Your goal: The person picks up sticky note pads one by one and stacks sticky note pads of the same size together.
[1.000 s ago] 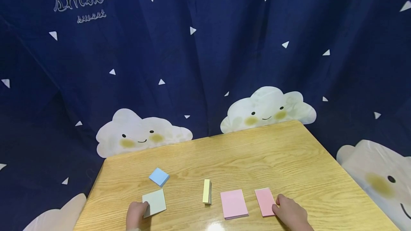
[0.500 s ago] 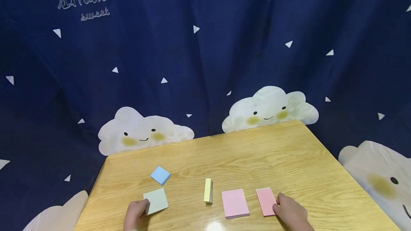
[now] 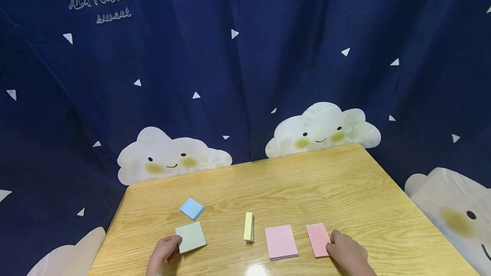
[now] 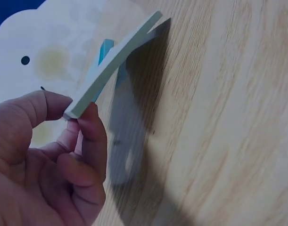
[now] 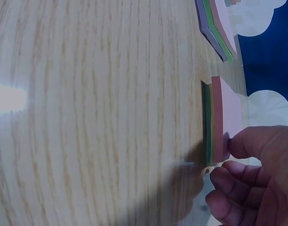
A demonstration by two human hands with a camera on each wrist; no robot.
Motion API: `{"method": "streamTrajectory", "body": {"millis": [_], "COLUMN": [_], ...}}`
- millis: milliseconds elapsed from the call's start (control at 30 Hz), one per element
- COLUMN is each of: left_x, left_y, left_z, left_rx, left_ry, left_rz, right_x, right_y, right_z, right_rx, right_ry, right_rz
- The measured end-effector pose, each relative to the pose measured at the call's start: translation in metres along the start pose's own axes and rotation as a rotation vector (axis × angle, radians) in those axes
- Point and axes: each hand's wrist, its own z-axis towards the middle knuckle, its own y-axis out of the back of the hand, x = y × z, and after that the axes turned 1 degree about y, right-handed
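Observation:
My left hand (image 3: 164,250) pinches a pale green sticky note pad (image 3: 193,238) by its near left edge. In the left wrist view the pad (image 4: 118,61) is tilted above the table, thumb on one face and fingers on the other, its shadow apart from it. At the right, my right hand (image 3: 350,254) holds the lower right corner of a narrow pink sticky note pad (image 3: 318,240). The right wrist view shows the thumb on its pink top and curled fingers at the edge; yellow and green layers lie beneath the pink (image 5: 228,113).
Behind the green pad lies a blue sticky note pad (image 3: 191,208). A narrow yellow pad (image 3: 248,227) is mid-table, with a larger square pink pad (image 3: 281,242) to its right. Past the wooden table's (image 3: 299,191) far edge hangs a dark blue curtain (image 3: 245,67) with clouds.
My left hand has carried the pale green pad a little to the right and turned it slightly. The right hand and narrow pink pad stay nearly still. The head view shifted slightly at first.

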Motion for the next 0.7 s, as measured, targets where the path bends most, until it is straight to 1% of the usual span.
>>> {"method": "streamTrajectory", "body": {"millis": [133,267,533,700], "left_x": [0.001,-0.001,-0.009,-0.015], "left_y": [-0.002,-0.004,-0.013,-0.021], "left_z": [0.003,0.003,0.000,-0.002], "left_rx": [0.026,0.033,0.059,0.097], "left_ry": [-0.010,-0.018,-0.062,-0.101], "left_rz": [0.006,0.015,0.007,0.003], "right_x": [0.000,0.001,0.002,0.002], "right_y": [0.000,0.000,0.001,0.000], "right_z": [-0.001,0.000,-0.001,-0.002], "right_rx": [0.001,0.003,-0.006,-0.011], "right_ry": [-0.002,-0.003,-0.007,-0.011], "right_rz": [0.003,0.005,0.002,0.004]}}
